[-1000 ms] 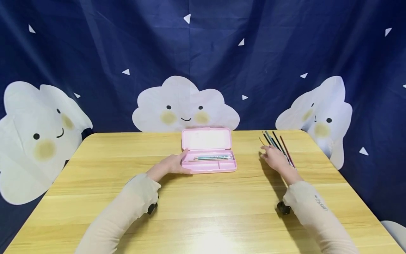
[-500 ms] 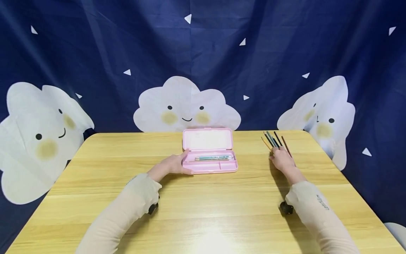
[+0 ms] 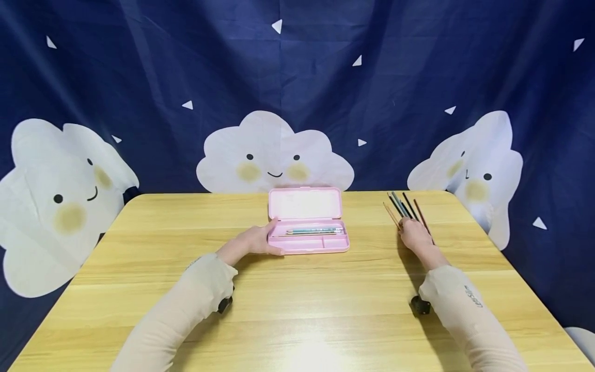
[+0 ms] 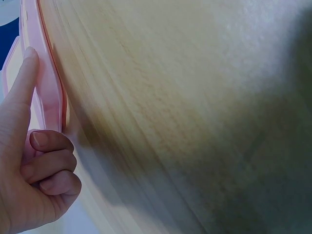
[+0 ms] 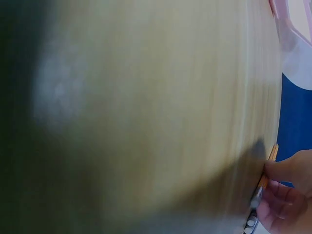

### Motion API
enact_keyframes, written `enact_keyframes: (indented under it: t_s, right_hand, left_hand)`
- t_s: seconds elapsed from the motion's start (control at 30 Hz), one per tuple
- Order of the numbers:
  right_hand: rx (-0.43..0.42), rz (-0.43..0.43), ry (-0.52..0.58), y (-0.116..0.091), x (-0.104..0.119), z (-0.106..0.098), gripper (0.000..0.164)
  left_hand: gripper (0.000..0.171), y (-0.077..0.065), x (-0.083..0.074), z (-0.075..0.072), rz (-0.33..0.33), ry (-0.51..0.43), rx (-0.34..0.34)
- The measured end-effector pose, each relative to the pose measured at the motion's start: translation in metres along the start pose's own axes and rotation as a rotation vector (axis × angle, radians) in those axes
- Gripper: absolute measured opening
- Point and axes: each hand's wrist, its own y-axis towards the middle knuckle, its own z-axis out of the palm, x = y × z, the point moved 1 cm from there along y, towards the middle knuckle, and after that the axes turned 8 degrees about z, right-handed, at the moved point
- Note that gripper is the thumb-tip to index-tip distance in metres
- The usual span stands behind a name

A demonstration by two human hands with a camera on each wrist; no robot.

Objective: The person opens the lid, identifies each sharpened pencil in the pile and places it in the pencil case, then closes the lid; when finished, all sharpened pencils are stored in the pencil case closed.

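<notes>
A navy curtain (image 3: 316, 88) fills the head view from 9 o'clock over 12 to 3. Below it, toward 6 o'clock, spreads a wood-grain table (image 3: 297, 289). Smiling cloud prints mark the curtain: the left cloud (image 3: 37, 160) at 9 o'clock, the middle cloud (image 3: 267, 134) at 11, the right cloud (image 3: 483, 144) at 3. A pale left sleeve (image 3: 174, 318) comes in from about 8 o'clock, a lettered right sleeve (image 3: 469, 320) from about 4.

The pink pencil case (image 3: 297, 243) lies on the table just below the view's centre, its white-lined lid (image 3: 305, 203) raised at its 12 o'clock side. The left hand (image 3: 253, 241) grasps the case's 9 o'clock end, thumb laid along the 6 o'clock wall and a finger at the corner toward 11; the left wrist view shows other fingers curled in. The right hand (image 3: 415, 233) is at 3 o'clock from the case, well apart from it, its fingers grasping a bundle of coloured pencils (image 3: 398, 202) that fan out toward 11 o'clock. A reddish-brown pencil (image 3: 420, 212) runs beside that hand; whether it is gripped cannot be told.

In the tray's long back compartment, teal pencils (image 3: 313, 231) lie along the 9-to-3 line. A black device (image 3: 421, 306) sits under the right cuff. White triangles (image 3: 277, 26) dot the curtain.
</notes>
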Motion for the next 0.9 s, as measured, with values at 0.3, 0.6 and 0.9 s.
enact_keyframes:
  t_s: [0.3, 0.6, 0.9]
  right_hand:
    - [0.045, -0.018, 0.117, 0.002, 0.004, -0.003, 0.024]
    - [-0.038, -0.164, 0.209, 0.004, 0.024, -0.002, 0.021]
    - [-0.096, -0.372, 0.252, 0.005, 0.060, 0.008, 0.018]
  left_hand:
    - [0.105, 0.001, -0.001, -0.001, 0.005, 0.005, -0.002]
    - [0.106, 0.001, 0.000, -0.001, -0.001, 0.020, -0.001]
    - [0.106, 0.002, 0.000, 0.000, -0.002, 0.025, 0.007]
